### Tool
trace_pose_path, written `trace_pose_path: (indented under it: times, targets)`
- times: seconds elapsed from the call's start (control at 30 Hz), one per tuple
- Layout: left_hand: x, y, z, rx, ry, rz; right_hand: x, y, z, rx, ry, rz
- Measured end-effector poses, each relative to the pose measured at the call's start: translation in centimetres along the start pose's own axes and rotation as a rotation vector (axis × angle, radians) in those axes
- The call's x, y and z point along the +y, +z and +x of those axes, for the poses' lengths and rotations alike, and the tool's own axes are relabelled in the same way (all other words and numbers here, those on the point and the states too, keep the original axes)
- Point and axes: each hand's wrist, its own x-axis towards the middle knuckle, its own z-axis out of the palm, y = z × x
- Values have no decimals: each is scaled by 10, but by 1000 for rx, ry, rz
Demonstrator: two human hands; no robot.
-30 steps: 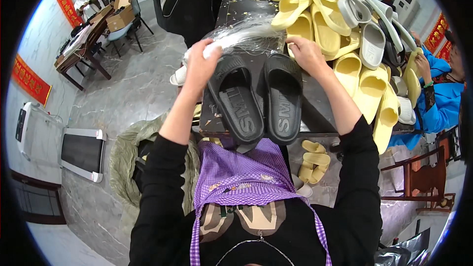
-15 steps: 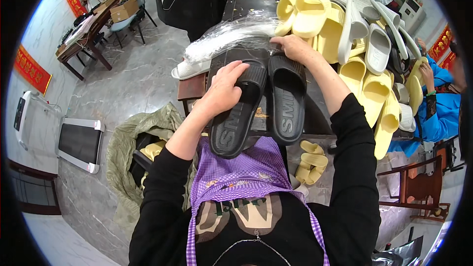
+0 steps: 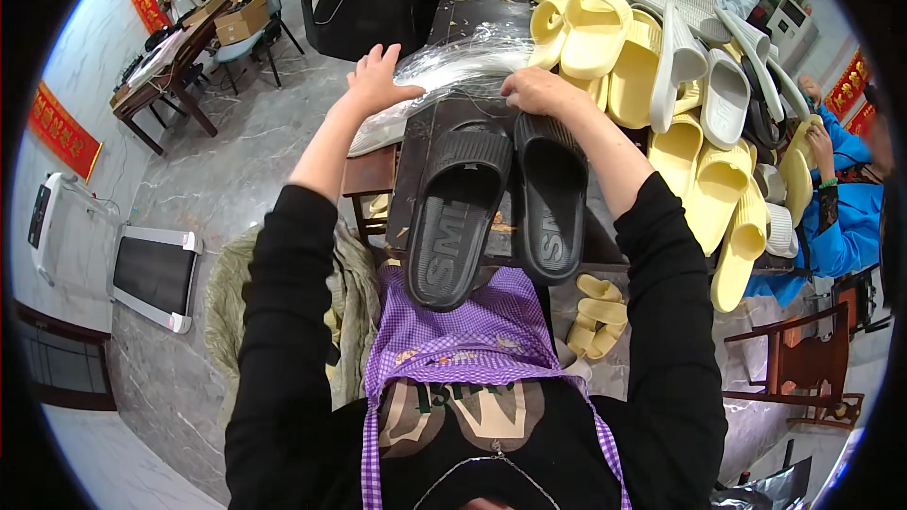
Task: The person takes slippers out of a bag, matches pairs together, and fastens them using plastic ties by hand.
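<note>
A pair of black slippers (image 3: 501,208) lies side by side on the dark table (image 3: 416,179), long axes running away from the person, toes toward the far end, heels over the near edge by the purple apron (image 3: 463,340). They are thick-soled, ribbed across the strap. Just beyond them sits a stack of clear plastic bags (image 3: 444,71). The left hand (image 3: 375,81) rests on it with fingers spread wide; the right hand (image 3: 537,92) presses its other end, fingers curled narrow. Yellow slippers (image 3: 652,85) pile up to the right.
</note>
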Motion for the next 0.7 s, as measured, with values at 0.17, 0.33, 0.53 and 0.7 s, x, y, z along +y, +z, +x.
trace_pose_path:
  times: [0.17,0.33,0.53,0.7]
  targets:
    - [5,35,32,-254,24,-100,-1,-9,2,-22,53,-83]
    - [31,38,24,-351,56,-81,28,1,5,281,-131,-612]
    - [57,24,12,-255,-5,71,113,-1,7,464,-170,-554]
    - [65,24,25,-173,-90,34,96,-21,24,299,-52,-417]
